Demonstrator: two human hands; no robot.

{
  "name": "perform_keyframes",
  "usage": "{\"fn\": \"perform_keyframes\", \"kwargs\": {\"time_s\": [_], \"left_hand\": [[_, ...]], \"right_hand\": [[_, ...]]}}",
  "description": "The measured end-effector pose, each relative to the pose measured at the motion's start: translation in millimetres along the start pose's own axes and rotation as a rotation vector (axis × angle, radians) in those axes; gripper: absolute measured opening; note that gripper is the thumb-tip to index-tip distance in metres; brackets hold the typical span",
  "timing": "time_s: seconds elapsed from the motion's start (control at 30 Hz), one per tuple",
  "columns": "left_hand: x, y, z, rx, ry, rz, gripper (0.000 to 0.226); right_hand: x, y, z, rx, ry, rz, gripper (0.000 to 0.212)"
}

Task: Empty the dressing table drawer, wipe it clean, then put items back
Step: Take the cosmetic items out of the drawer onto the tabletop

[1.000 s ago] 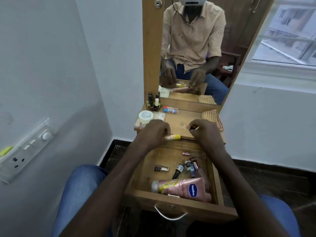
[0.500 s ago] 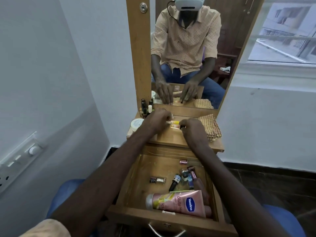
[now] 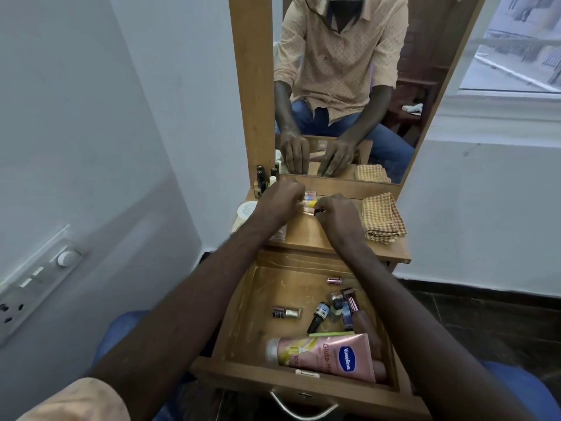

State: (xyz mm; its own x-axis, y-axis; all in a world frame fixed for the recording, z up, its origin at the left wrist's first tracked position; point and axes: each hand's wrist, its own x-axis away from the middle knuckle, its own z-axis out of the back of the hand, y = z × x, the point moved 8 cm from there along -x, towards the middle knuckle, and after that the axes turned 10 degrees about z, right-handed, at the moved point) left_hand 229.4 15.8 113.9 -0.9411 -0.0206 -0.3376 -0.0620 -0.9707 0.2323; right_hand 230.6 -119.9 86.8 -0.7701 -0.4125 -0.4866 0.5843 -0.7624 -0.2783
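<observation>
Both hands went from drawer (image 3: 270, 287) up to tabletop (image 3: 306, 237) at 12 o'clock, left hand (image 3: 280, 203) pinching yellow-tipped tube (image 3: 310, 203), right hand (image 3: 338, 218) grip unclear; emptying unfinished.

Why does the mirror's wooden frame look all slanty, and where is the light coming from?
Head view: the wide lens bends the edges, so the mirror frame leans; daylight enters from the window at right; the pink Vaseline tube is sharp enough to read; small items between the left hand and right hand look soft.
</observation>
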Motion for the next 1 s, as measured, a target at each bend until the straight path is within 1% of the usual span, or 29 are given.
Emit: {"fn": "perform_keyframes", "kwargs": {"time_s": [0.13,0.23,0.27,0.37,0.4,0.5,0.57,0.63,0.7,0.77,0.83,0.87,0.9,1.0], "left_hand": [[6,4,5,-0.013,0.041,0.015,0.021],[22,5,19,0.071,0.114,0.054,0.028],[32,6,25,0.101,0.137,0.055,0.029],[76,13,37,0.198,0.193,0.024,0.031],[96,15,39,0.236,0.194,0.0,0.031],[157,12,29,0.313,0.108,-0.069,0.027],[187,2,9,0.291,-0.018,-0.007,0.029],[210,-7,-11,0.201,-0.143,0.088,0.039],[221,-10,-34,0.118,-0.276,0.16,0.05],[228,-7,-45,0.067,-0.368,0.184,0.049],[231,-4,-54,0.019,-0.417,0.164,0.041],[231,-3,-57,0.007,-0.428,0.164,0.037],[231,-5,-59,0.005,-0.434,0.177,0.034],[232,-11,-59,0.017,-0.429,0.214,0.026]], "right_hand": [[-4,-2,-1,-0.038,0.015,-0.002,0.01],[-6,-8,-2,-0.056,0.021,0.02,0.007],[-6,-10,-1,-0.061,0.02,0.026,0.009],[3,-13,14,-0.099,0.059,0.049,0.028],[9,-14,24,-0.119,0.088,0.053,0.031],[48,-14,54,-0.224,0.183,0.034,0.026],[83,-13,66,-0.292,0.195,0.011,0.022],[122,-10,66,-0.296,0.137,-0.015,0.017],[152,3,57,-0.278,0.058,-0.09,0.013],[177,10,44,-0.259,-0.072,-0.184,0.016],[192,3,35,-0.238,-0.186,-0.209,0.022],[196,-2,34,-0.232,-0.202,-0.213,0.024],[198,-6,34,-0.233,-0.193,-0.221,0.025],[202,-13,43,-0.221,-0.091,-0.266,0.018]]}}
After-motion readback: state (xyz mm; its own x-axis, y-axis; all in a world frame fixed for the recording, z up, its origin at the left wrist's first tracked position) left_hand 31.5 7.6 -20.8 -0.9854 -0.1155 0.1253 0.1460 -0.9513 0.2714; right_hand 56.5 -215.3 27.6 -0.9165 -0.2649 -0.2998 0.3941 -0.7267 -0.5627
